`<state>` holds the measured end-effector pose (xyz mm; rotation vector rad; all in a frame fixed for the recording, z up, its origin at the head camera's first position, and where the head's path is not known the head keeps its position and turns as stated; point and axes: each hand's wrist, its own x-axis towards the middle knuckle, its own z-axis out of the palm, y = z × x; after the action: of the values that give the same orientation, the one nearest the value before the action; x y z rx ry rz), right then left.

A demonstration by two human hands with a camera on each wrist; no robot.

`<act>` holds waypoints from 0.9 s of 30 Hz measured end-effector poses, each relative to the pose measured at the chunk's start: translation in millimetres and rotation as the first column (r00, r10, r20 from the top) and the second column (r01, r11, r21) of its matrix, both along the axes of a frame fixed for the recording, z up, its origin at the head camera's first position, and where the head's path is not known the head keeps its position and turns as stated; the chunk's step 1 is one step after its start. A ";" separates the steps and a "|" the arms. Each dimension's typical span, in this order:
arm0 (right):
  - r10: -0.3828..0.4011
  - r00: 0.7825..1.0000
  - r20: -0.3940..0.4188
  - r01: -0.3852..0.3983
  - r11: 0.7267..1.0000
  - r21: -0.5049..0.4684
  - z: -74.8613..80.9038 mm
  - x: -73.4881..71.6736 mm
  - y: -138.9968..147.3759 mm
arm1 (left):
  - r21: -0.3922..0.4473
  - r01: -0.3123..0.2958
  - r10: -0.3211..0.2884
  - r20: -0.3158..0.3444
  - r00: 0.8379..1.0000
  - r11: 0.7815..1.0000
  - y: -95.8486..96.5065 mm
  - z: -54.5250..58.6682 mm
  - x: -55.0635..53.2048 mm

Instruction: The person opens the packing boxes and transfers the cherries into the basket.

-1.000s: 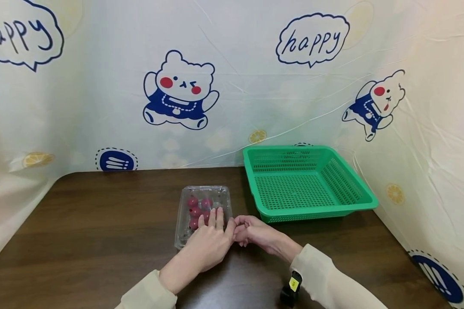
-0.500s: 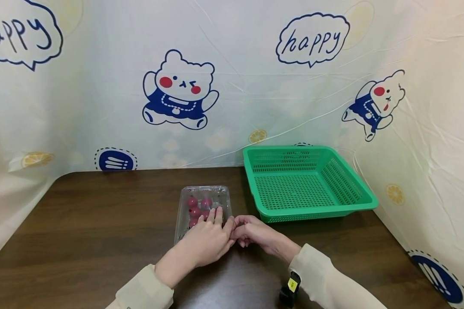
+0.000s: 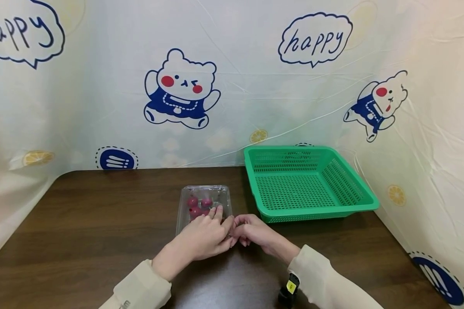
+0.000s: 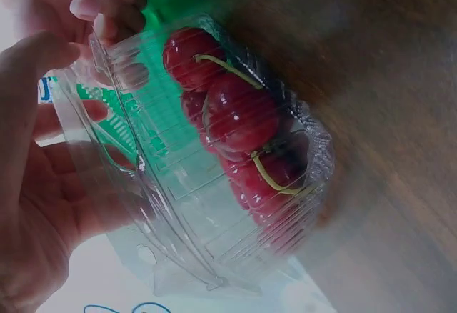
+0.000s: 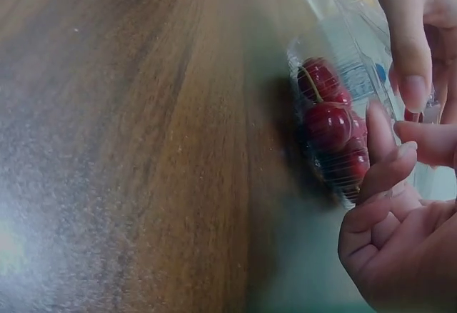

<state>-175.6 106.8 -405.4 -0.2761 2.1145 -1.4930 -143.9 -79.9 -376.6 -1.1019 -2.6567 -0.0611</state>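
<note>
A clear plastic clamshell box [image 3: 183,212] holds several dark red cherries [image 4: 239,113], some with green stems. Its lid [image 4: 182,213] lies over the fruit. My left hand [image 3: 203,238] rests across the lid from the near side, its fingers fairly straight and its thumb at the near edge. At the box's near right corner, my right hand [image 3: 257,231] pinches the rim with curled fingers. Both hands' fingertips meet there. In the right wrist view, the left thumb [image 5: 414,88] sits beside the right fingers [image 5: 382,170]. My left hand hides the box's near part in the head view.
A green perforated plastic basket [image 3: 311,213] stands to the right behind the box, on the dark wooden table [image 3: 100,223]. Printed cloth [image 3: 232,86] hangs behind the table and along its sides. A black strapped device [image 3: 288,292] is on the right wrist.
My left wrist and forearm have shifted slightly left, and the left hand covers a little more of the cherries. My right hand stays at the same corner; box and basket have not moved.
</note>
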 end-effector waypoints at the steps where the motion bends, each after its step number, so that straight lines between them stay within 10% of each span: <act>1: 0.000 1.000 -0.005 0.000 1.000 0.003 0.3 0.1 -0.2 | 0.002 0.009 -0.009 -0.022 1.000 1.000 -0.2 -0.4 -0.3; 9: 0.010 1.000 -0.010 -0.010 1.000 -0.012 2.0 -0.2 -2.2 | 0.038 0.004 -0.001 -0.089 0.996 0.999 -5.8 1.7 -0.4; 27: -0.007 1.000 -0.013 0.007 1.000 0.019 1.8 0.2 -2.3 | 0.325 -0.051 0.015 0.112 0.994 0.944 -22.4 8.4 -4.0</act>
<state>-175.4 104.5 -403.6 -0.2721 2.1405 -1.4785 -147.9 -102.3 -368.2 -0.9666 -2.6270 -0.5500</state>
